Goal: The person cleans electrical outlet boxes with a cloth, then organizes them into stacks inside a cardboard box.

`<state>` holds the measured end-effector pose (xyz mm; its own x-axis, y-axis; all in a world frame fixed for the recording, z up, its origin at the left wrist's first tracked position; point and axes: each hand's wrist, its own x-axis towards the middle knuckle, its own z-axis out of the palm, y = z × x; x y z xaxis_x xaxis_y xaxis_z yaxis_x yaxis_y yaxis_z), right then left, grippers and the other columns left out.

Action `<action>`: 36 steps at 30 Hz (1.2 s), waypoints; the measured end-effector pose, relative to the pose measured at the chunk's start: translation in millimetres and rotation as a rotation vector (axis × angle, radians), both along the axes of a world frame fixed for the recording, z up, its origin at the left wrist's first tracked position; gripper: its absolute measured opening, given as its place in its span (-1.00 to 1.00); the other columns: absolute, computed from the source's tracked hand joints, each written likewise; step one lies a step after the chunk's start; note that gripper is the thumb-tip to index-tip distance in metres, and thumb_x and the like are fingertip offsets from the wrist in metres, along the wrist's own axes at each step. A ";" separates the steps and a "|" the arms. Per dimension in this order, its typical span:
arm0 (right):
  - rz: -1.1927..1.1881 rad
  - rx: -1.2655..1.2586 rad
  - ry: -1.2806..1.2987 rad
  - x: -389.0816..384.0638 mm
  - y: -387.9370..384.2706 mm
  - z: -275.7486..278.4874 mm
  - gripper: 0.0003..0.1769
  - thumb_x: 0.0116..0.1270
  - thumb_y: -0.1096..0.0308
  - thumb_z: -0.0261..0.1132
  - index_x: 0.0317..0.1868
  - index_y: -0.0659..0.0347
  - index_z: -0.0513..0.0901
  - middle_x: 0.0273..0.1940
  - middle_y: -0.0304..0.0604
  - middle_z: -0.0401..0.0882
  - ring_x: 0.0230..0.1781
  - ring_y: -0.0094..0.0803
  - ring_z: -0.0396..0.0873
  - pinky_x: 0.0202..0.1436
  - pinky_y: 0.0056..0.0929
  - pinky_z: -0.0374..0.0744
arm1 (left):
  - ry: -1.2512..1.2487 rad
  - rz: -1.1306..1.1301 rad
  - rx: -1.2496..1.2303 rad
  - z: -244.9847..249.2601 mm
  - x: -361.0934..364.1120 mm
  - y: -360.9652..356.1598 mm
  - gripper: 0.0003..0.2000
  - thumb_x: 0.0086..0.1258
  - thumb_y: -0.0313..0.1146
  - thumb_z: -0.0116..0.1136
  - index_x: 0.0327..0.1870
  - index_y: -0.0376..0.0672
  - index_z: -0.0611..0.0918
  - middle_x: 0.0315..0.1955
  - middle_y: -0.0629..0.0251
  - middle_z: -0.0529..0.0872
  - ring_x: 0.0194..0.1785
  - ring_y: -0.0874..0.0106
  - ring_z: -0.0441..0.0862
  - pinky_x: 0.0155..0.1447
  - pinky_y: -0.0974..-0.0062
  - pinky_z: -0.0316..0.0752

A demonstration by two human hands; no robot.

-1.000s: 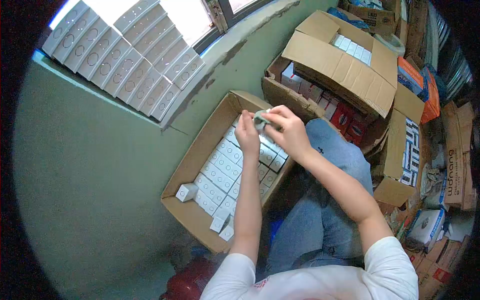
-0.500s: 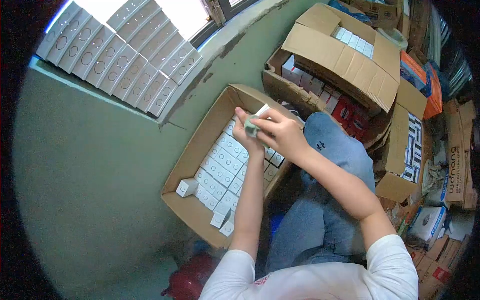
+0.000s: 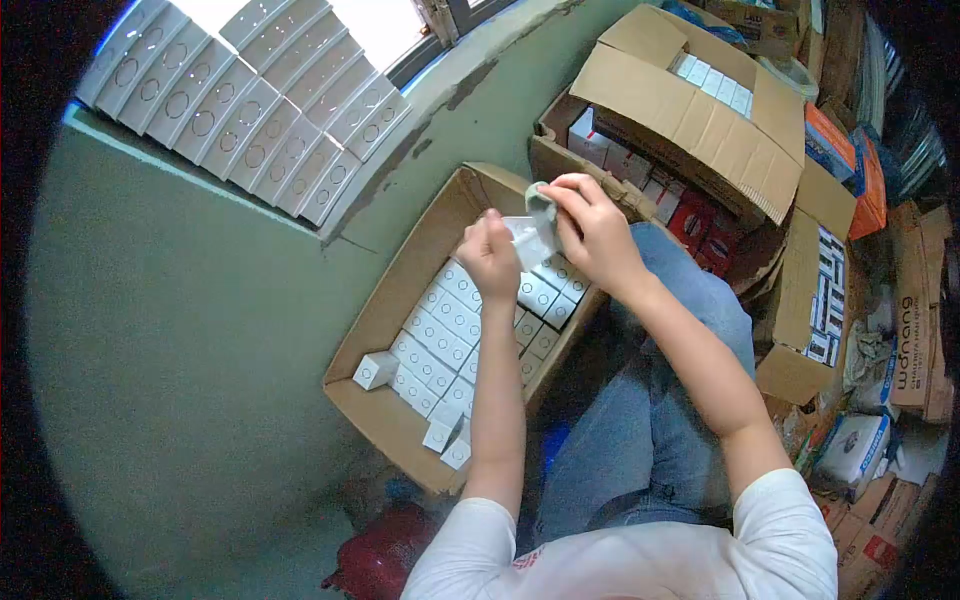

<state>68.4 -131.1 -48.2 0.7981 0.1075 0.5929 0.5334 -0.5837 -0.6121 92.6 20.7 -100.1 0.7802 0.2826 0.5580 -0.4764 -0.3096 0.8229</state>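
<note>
My left hand [image 3: 489, 258] is closed on the left side of a white, flat-faced piece [image 3: 530, 243], its thumb pointing up. My right hand [image 3: 597, 235] pinches a soft-looking grey-green cloth [image 3: 540, 203] between thumb and fingers. The cloth hangs down against the white piece's right side. Both hands are over the far half of an open cardboard box [image 3: 372, 425], which holds rows of small white boxes [image 3: 440, 325] with a circle printed on each. One small white box [image 3: 375, 371] stands out of line at the left wall.
White pieces with ring marks [image 3: 230, 110] are stacked on the window ledge [image 3: 330, 230]. Right of the box, larger cartons [image 3: 690, 110] hold white and red boxes. Another carton [image 3: 790, 375] has black-and-white packs. My legs [image 3: 640, 420] are beside the box; a red object [image 3: 385, 550] is at lower left.
My right hand has moved right and slightly up, drawing the cloth away from my left hand. More of the white piece now shows between the hands.
</note>
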 end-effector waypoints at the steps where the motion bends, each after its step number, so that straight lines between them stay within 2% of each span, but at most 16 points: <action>1: 0.022 -0.011 -0.009 3.0 -2.3 0.3 -0.67 0.21 0.49 0.28 0.02 0.21 0.63 0.01 -0.03 0.54 -0.03 0.00 0.57 0.08 -0.17 0.56 | -0.078 -0.025 0.143 1.6 0.1 0.4 -0.53 0.56 -0.29 -0.04 -0.70 -0.23 0.42 -0.73 0.33 0.46 -0.60 0.50 0.32 -0.38 0.42 0.26; 2: 0.122 -0.064 0.053 2.7 -6.3 2.7 -0.66 0.20 0.47 0.29 0.03 0.21 0.62 0.01 -0.03 0.53 -0.02 0.00 0.54 0.11 -0.17 0.54 | -0.065 -0.068 0.138 3.0 -2.5 -1.1 -0.59 0.48 -0.37 0.02 -0.70 -0.24 0.43 -0.73 0.25 0.46 -0.59 0.39 0.34 -0.24 0.36 0.29; 4: 0.323 -0.169 0.179 1.2 -14.7 9.4 -0.64 0.18 0.44 0.31 0.04 0.21 0.62 0.01 -0.03 0.53 0.01 -0.01 0.50 0.18 -0.17 0.50 | -0.115 -0.051 0.274 13.0 -6.4 2.7 -0.61 0.46 -0.39 0.04 -0.70 -0.22 0.45 -0.74 0.27 0.44 -0.60 0.39 0.34 -0.18 0.37 0.27; 6: 0.354 -0.179 0.286 -2.2 -16.2 8.8 -0.60 0.15 0.41 0.34 0.05 0.21 0.61 0.01 -0.05 0.53 0.02 -0.04 0.49 0.20 -0.19 0.47 | -0.156 -0.031 0.310 15.2 -4.6 6.0 -0.61 0.40 -0.43 0.08 -0.75 -0.17 0.45 -0.79 0.36 0.36 -0.63 0.40 0.34 -0.08 0.41 0.21; 9: 0.368 -0.190 0.278 -0.1 -15.8 -2.6 -0.59 0.09 0.45 0.39 0.01 0.17 0.62 -0.04 -0.09 0.54 -0.01 -0.06 0.50 0.15 -0.22 0.51 | -0.230 -0.146 0.350 10.6 -2.2 17.9 -0.77 0.44 -0.39 0.07 -0.51 -0.18 0.56 -0.58 0.33 0.55 -0.43 0.45 0.51 0.06 0.39 0.30; 11: 0.350 -0.201 0.282 2.4 -15.8 -5.6 -0.61 0.06 0.50 0.39 -0.04 0.15 0.62 -0.06 -0.12 0.54 -0.03 -0.07 0.50 0.11 -0.23 0.53 | -0.153 -0.089 -0.031 10.6 0.7 0.5 -0.86 0.47 -0.33 0.07 -0.17 -0.21 0.54 -0.26 0.22 0.58 -0.13 0.41 0.53 0.24 0.34 0.27; 12: 0.275 -0.261 0.190 1.4 -14.6 -5.2 -0.66 0.06 0.53 0.37 -0.10 0.13 0.62 -0.10 -0.15 0.54 -0.04 -0.13 0.52 0.05 -0.24 0.56 | -0.115 -0.059 -0.223 11.8 2.4 -8.0 -0.79 0.49 -0.30 0.06 -0.01 -0.22 0.53 -0.10 0.17 0.60 0.01 0.39 0.55 0.32 0.32 0.26; 15: 0.185 -0.345 0.134 -0.9 -14.8 2.9 -0.68 0.06 0.52 0.34 -0.12 0.11 0.63 -0.11 -0.16 0.54 -0.04 -0.17 0.53 0.03 -0.24 0.57 | 0.020 -0.033 -0.325 0.3 6.5 -14.0 -0.42 0.50 -0.18 0.10 0.40 -0.23 0.19 0.30 0.09 0.35 0.35 0.27 0.32 0.43 0.22 0.16; 16: 0.166 -0.358 0.122 -1.6 -13.1 2.5 -0.68 0.07 0.51 0.34 -0.11 0.11 0.63 -0.10 -0.17 0.54 -0.04 -0.17 0.52 0.04 -0.24 0.58 | 0.117 -0.218 -0.381 -2.3 5.4 -11.0 -0.34 0.55 -0.01 0.00 0.47 -0.20 0.09 0.35 0.12 0.29 0.44 0.31 0.23 0.46 0.30 0.14; 19: 0.173 -0.383 0.072 -2.1 -7.2 -2.5 -0.68 0.07 0.49 0.34 -0.10 0.11 0.65 -0.06 -0.17 0.55 -0.04 -0.14 0.52 0.06 -0.25 0.58 | 0.388 -0.486 -0.843 -3.1 3.5 -15.6 -0.35 0.59 0.20 -0.30 0.43 -0.18 0.25 0.29 0.11 0.40 0.36 0.32 0.35 0.44 0.37 0.20; 20: 0.214 -0.384 0.050 -2.9 -4.2 -8.8 -0.67 0.07 0.49 0.34 -0.09 0.12 0.65 -0.04 -0.16 0.54 -0.04 -0.12 0.51 0.07 -0.25 0.58 | 0.414 -0.399 -0.783 -1.9 4.9 -17.7 -0.29 0.56 0.29 -0.42 0.37 -0.19 0.35 0.21 0.15 0.49 0.26 0.36 0.46 0.34 0.40 0.33; 24: 0.299 -0.322 0.129 -15.3 8.1 -14.1 -0.65 0.09 0.54 0.34 -0.06 0.21 0.63 0.05 -0.08 0.53 0.02 -0.04 0.50 0.13 -0.19 0.54 | 0.370 -0.307 -0.527 -8.7 3.5 -5.8 -0.31 0.57 0.26 -0.37 0.19 -0.26 0.48 0.05 0.20 0.59 0.10 0.37 0.56 0.18 0.42 0.42; 29: 0.265 -0.034 0.315 -5.3 7.6 -9.8 -0.61 0.14 0.55 0.33 -0.01 0.26 0.47 -0.05 0.06 0.56 -0.03 0.03 0.57 0.06 -0.14 0.54 | 0.314 -0.336 -0.388 -8.6 0.2 -13.4 -0.33 0.59 0.22 -0.34 0.19 -0.30 0.49 0.05 0.17 0.59 0.10 0.36 0.55 0.21 0.42 0.40; 31: 0.219 0.113 0.368 -6.1 9.6 -9.0 -0.56 0.09 0.55 0.35 -0.01 0.26 0.42 -0.10 0.08 0.57 -0.06 0.04 0.59 0.02 -0.15 0.55 | 0.324 -0.333 -0.345 -6.8 -3.1 -20.2 -0.33 0.59 0.22 -0.36 0.20 -0.30 0.49 0.05 0.16 0.60 0.12 0.34 0.54 0.22 0.41 0.39; 33: 0.163 0.176 0.513 -8.1 9.6 -4.3 -0.56 0.06 0.56 0.36 -0.02 0.26 0.44 -0.09 0.08 0.57 -0.05 0.05 0.59 0.02 -0.18 0.55 | 0.386 -0.359 -0.451 -8.7 -2.7 -20.6 -0.32 0.60 0.21 -0.39 0.23 -0.31 0.48 0.09 0.16 0.58 0.16 0.33 0.52 0.26 0.40 0.37; 36: 0.070 0.147 0.294 -9.9 16.5 -9.9 -0.53 0.01 0.55 0.38 -0.02 0.27 0.46 -0.10 0.05 0.58 -0.06 0.03 0.60 0.02 -0.20 0.56 | 0.376 -0.373 -0.509 -6.8 -2.9 -22.4 -0.31 0.59 0.22 -0.40 0.23 -0.30 0.48 0.11 0.17 0.58 0.19 0.34 0.50 0.27 0.39 0.36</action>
